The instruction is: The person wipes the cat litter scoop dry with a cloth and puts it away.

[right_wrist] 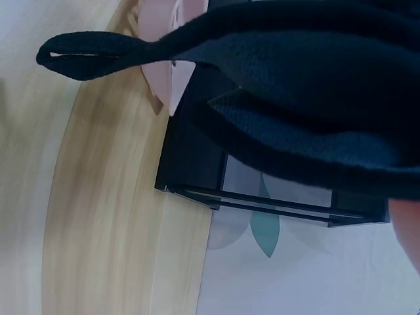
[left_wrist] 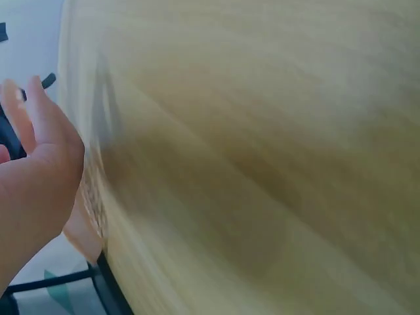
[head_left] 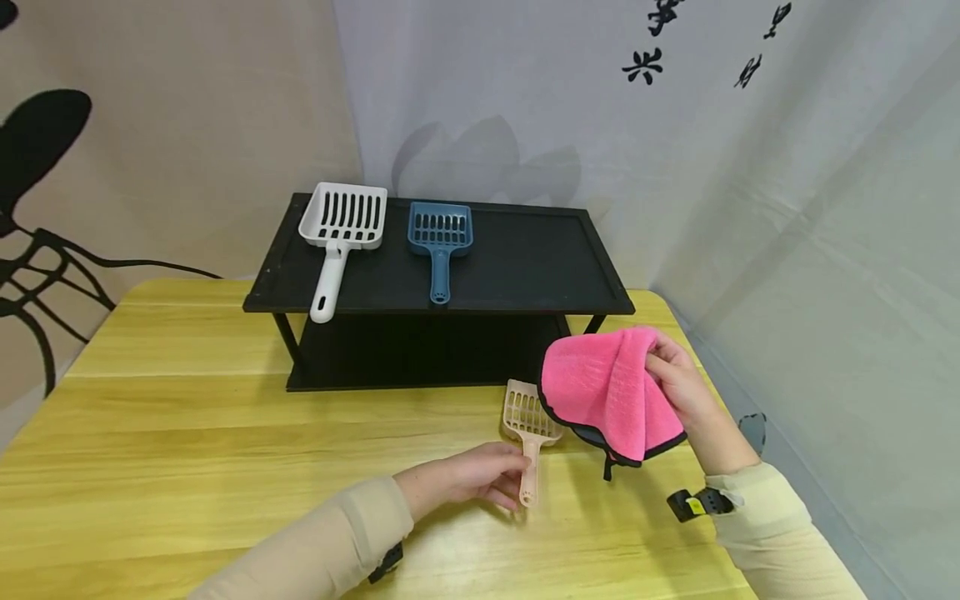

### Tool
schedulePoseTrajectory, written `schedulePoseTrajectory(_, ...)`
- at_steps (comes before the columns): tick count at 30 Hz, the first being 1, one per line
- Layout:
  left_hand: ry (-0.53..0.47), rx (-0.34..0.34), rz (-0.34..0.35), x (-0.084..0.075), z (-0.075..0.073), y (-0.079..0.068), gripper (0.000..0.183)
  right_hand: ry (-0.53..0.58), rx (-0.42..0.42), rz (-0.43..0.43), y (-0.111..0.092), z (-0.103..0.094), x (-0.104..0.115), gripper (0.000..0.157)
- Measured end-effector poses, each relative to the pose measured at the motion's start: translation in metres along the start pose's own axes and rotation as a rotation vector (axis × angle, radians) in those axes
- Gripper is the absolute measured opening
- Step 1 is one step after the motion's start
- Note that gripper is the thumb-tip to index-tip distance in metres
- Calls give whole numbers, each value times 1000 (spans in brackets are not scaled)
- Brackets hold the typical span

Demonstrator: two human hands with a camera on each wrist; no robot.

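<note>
White scoop: on the left of the black rack's (head_left: 525, 258) top level, slotted head (head_left: 343, 217) to the back, handle reaching over the front edge.
Blue scoop: 2nd of the 2 up there, just right of the white one, handle toward me.
My left hand (head_left: 483, 477): fingers narrowed in a pinch on the peach scoop's handle.
Peach scoop (head_left: 529, 437): in front of the rack over the wooden table (head_left: 225, 467), slotted head pointing at the rack.
Pink cloth (head_left: 596, 383): hanging folded just right of that scoop, black-edged, underside dark, 1 loop dangling; I can't tell whether the 2 touch.
My right hand (head_left: 678, 383): thumb and fingers pinching the cloth's upper right part, above the table.
</note>
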State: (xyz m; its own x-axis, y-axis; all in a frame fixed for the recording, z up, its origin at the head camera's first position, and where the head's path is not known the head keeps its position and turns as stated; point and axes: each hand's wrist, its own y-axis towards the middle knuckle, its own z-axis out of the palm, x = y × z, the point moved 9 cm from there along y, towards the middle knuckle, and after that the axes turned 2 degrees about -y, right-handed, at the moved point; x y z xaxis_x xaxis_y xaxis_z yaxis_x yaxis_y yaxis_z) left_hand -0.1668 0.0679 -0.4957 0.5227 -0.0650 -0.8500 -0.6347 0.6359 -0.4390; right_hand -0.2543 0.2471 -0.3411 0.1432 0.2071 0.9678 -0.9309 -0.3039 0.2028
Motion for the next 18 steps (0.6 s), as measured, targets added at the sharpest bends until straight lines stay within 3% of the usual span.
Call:
schedulePoseTrajectory(6, 4, -33, 7, -3, -15, -5, 34, 3, -4, 11, 1, 2, -1, 39)
schedulePoseTrajectory(12, -33, -66, 1, -5, -26, -11, 38, 172, 56, 52, 2, 10, -5, 36)
schedulePoseTrajectory(18, 39, -183, 18, -8, -46, -18, 34, 160, 50, 34, 2, 11, -4, 34)
